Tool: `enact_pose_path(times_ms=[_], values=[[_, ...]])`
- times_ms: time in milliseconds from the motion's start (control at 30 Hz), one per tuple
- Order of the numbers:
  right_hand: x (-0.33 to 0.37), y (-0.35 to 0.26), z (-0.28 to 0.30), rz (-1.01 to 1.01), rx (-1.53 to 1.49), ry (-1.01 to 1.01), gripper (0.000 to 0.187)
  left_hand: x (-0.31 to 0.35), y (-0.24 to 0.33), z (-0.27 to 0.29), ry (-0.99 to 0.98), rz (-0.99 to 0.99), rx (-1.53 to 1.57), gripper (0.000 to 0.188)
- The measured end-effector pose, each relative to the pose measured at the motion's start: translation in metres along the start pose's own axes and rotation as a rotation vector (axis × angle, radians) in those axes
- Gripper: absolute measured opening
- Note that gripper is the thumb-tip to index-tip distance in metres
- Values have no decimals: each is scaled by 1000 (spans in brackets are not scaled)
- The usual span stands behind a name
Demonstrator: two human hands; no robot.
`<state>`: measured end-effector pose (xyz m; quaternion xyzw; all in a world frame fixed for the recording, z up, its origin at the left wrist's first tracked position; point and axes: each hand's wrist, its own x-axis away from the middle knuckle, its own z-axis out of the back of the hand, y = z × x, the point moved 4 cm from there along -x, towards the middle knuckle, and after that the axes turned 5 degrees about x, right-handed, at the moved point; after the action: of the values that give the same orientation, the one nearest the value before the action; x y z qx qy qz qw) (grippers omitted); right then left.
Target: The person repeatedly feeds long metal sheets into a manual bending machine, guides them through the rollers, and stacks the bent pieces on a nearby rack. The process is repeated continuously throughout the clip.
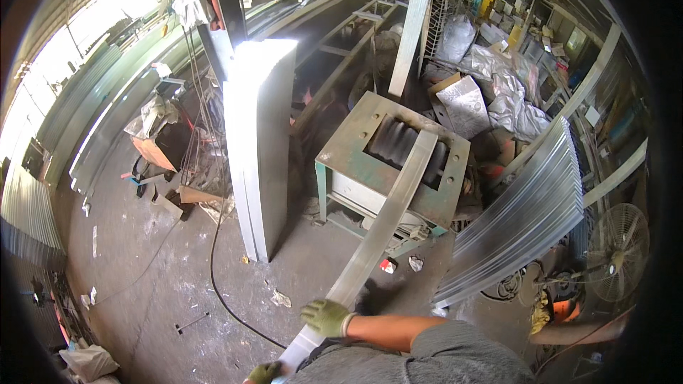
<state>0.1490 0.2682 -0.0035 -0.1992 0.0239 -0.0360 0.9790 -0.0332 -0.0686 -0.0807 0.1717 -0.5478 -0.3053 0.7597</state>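
A long, flat metal strip (377,235) slants from my body up to a roller machine (345,144). Its far end rests over the dark rollers (393,140) set in the machine's worn green and grey top. My right hand (327,318), in a yellow-green glove, reaches across from the right and grips the strip by its edge and face. Lower down, at the bottom rim of the view, my left hand (264,372) in a matching glove is closed at the near end of the same strip. Part of that hand is cut off.
An upright stack of shiny metal strips (274,142) stands left of the machine; a fanned stack (523,220) leans on the right. Beyond it is a standing fan (613,259). A black cable (215,270) crosses the floor among scraps. Silvery sacks (509,92) pile up behind.
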Motion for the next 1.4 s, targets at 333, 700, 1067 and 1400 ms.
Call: enact_pose_path(times_ms=[333, 700, 1067, 1400], values=[[24, 205, 201, -368, 293, 184, 51, -124, 276, -23, -512, 36, 640, 85], [22, 267, 245, -527, 295, 272, 56, -128, 391, -26, -209, -306, -234, 69], [-5, 159, 165, -528, 188, 46, 56, -75, 246, -22, -164, -66, -232, 61], [-39, 21, 53, -479, 55, -218, 51, -16, 68, -17, -204, -209, -68, 64]])
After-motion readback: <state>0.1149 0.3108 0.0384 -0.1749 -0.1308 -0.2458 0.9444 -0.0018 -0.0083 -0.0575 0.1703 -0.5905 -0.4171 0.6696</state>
